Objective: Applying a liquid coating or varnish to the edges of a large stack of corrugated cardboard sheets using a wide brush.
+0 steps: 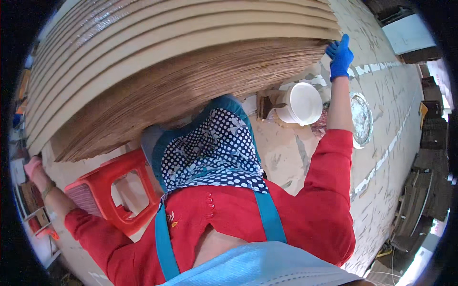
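Note:
A big stack of brown corrugated cardboard sheets [181,57] spans the upper half of the view, bowed by the lens. My right hand [340,57], in a blue glove, grips the stack's right corner with the arm stretched out. At the far left, my left hand [33,168], in a pinkish glove, holds the stack's lower left edge. My red sleeves, a teal apron and a dotted cloth fill the lower middle.
A red plastic stool [112,193] stands under the stack at the left. A white bucket [301,103] and a round pale lid [361,119] lie on the stained floor to the right. More cardboard piles [427,190] sit at the right edge.

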`<state>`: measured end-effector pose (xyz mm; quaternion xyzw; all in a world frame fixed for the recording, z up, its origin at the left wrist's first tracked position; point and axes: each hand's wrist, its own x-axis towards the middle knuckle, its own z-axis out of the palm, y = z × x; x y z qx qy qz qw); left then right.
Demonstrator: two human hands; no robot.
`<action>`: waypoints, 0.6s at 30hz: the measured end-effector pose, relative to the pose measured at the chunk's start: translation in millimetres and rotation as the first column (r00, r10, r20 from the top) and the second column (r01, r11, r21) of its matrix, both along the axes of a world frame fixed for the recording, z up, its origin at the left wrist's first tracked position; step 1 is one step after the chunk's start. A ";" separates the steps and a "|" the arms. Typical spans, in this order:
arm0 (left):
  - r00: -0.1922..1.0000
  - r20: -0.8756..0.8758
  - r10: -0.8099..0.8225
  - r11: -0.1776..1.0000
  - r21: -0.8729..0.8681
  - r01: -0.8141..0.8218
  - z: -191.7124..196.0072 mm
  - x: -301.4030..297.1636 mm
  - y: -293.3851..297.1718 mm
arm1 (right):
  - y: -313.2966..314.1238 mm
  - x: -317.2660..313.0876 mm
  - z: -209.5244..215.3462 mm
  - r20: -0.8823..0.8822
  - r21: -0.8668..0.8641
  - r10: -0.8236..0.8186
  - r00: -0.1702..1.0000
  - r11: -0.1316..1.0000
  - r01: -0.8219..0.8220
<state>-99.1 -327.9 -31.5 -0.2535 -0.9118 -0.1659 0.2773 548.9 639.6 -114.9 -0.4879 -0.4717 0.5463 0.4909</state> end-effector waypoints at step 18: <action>0.922 0.006 0.388 0.807 -0.485 -0.337 -87.6 50.9 224.4 | 44.8 -46.2 -12.4 0.724 0.651 -0.567 0.393 0.750 -0.118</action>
